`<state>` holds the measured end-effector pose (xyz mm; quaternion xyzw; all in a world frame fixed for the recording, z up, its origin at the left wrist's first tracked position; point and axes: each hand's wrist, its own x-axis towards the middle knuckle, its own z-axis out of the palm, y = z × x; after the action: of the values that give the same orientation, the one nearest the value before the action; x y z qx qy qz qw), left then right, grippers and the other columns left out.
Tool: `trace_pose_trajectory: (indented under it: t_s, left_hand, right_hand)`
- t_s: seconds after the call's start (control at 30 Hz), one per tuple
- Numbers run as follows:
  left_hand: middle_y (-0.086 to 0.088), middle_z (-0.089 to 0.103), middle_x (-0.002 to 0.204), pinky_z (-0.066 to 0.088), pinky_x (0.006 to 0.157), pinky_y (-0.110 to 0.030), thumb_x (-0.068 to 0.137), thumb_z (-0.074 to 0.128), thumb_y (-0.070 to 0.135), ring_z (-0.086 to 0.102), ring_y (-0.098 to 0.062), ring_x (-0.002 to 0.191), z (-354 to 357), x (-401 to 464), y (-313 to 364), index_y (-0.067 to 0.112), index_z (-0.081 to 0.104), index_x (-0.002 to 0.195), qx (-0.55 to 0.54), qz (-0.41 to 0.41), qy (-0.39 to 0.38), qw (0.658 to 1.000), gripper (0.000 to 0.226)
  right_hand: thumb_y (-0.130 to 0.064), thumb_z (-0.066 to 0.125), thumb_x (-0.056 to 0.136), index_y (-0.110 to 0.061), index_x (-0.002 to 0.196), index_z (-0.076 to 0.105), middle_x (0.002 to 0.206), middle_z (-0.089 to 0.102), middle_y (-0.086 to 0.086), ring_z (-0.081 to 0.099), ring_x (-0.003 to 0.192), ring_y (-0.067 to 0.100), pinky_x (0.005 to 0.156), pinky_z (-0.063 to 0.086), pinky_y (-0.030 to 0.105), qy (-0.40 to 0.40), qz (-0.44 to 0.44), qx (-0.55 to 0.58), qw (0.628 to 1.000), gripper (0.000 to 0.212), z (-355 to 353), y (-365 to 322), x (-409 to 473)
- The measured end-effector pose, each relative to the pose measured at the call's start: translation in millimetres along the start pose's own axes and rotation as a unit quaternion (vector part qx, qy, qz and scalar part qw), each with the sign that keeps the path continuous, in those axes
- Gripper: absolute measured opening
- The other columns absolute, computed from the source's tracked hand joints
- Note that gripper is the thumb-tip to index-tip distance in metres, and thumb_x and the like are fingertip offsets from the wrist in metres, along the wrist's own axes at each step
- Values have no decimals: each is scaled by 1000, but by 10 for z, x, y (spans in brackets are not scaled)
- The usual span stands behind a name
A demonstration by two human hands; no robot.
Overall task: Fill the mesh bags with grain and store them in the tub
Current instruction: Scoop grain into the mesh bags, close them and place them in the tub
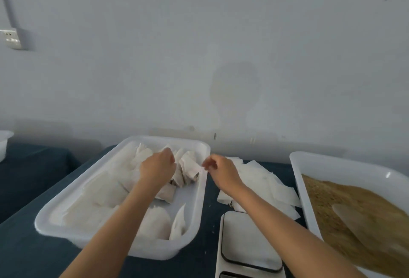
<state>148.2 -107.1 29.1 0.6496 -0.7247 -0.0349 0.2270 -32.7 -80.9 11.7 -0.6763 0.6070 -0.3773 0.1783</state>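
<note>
The left hand (157,167) was held over the tub (66,191), fingers curled among the filled bags (188,169); whether a bag was gripped could not be told. The right hand (218,170), loosely curled and empty, was held beside the rim, above the flat bags (261,180) on the bench (26,253).

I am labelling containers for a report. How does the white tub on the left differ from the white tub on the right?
The left tub holds white mesh bags; the right tub holds loose brown grain. The left tub shows whole; the right tub is cut by the frame. Both are white, rectangular, on the dark cloth.
</note>
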Motion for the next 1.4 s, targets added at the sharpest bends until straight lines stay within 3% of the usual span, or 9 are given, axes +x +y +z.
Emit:
trace_pose_trajectory:
  t_s: [0.07, 0.23, 0.47, 0.7, 0.87, 1.03, 1.13, 1.27, 1.4]
  left_hand:
    - [-4, 63, 104, 42, 79, -31, 91, 45, 22, 58, -26, 97, 77, -41, 153, 17, 54, 101, -14, 17, -22, 1000, 15]
    - [-1, 66, 97, 39, 70, -28, 89, 45, 22, 58, -22, 88, 288, -138, 359, 16, 56, 99, -21, 38, -62, 997, 16]
    - [0, 65, 98, 41, 68, -24, 97, 39, 28, 56, -16, 79, 435, -208, 389, 16, 54, 104, -8, 54, -45, 997, 20]
    - [1, 64, 99, 41, 68, -24, 96, 40, 18, 56, -16, 81, 378, -230, 506, 16, 48, 101, -49, 47, -5, 998, 10]
    - [3, 59, 110, 39, 74, -27, 94, 50, 21, 54, -17, 99, 302, -239, 869, 15, 48, 107, -148, 93, 29, 984, 14]
    - [10, 53, 113, 45, 78, -21, 85, 65, 39, 52, -10, 103, 360, -362, 1555, 15, 41, 120, -381, 109, -99, 913, 49]
    - [11, 57, 111, 45, 72, -21, 84, 66, 40, 54, -4, 95, 444, -525, 1986, 14, 36, 128, -484, 70, -175, 854, 59]
    - [-4, 65, 101, 55, 75, -25, 90, 62, 31, 64, -14, 86, 614, -772, 2473, 8, 47, 123, -602, 13, -303, 738, 42]
    - [-12, 65, 103, 58, 73, -26, 92, 60, 22, 68, -18, 75, 783, -1003, 2795, 6, 54, 109, -632, -30, -386, 671, 24]
  right_hand:
    - [2, 43, 87, -13, 96, 62, 103, 64, 3, 58, 95, 20, 78, 42, 25, -26, 31, -98, 994, 26, -100, 325, -33]
    - [-12, 58, 88, -18, 128, 45, 133, 46, 7, 41, 122, 27, 102, 31, 40, -177, 15, -354, 918, 43, 44, 800, -75]
    - [-5, 59, 87, -13, 122, 53, 127, 52, 8, 47, 118, 27, 100, 33, 35, -144, -32, -455, 878, 36, 119, 837, 65]
    - [-12, 49, 92, -13, 79, 55, 97, 62, 5, 55, 91, 23, 75, 37, 31, -44, 47, -202, 977, 14, -171, 799, 71]
    - [-11, 58, 91, -10, 68, 47, 68, 48, 4, 48, 70, 18, 68, 39, 30, 11, 92, -21, 995, 26, -850, 594, 15]
    - [-9, 53, 95, 3, 90, 56, 90, 59, 22, 61, 82, 31, 70, 52, 36, 61, 148, 146, 976, 14, -1706, 492, -298]
    - [-11, 47, 98, 3, 108, 55, 97, 62, 16, 64, 88, 31, 75, 51, 38, 63, 171, 238, 954, 19, -2111, 554, -619]
    - [-7, 43, 98, -1, 110, 57, 92, 66, 12, 66, 75, 21, 63, 56, 30, 67, 197, 354, 912, 19, -2393, 814, -1057]
    - [-8, 39, 98, 1, 111, 58, 90, 68, 14, 66, 74, 24, 60, 58, 32, 92, 217, 458, 857, 25, -2481, 1139, -1430]
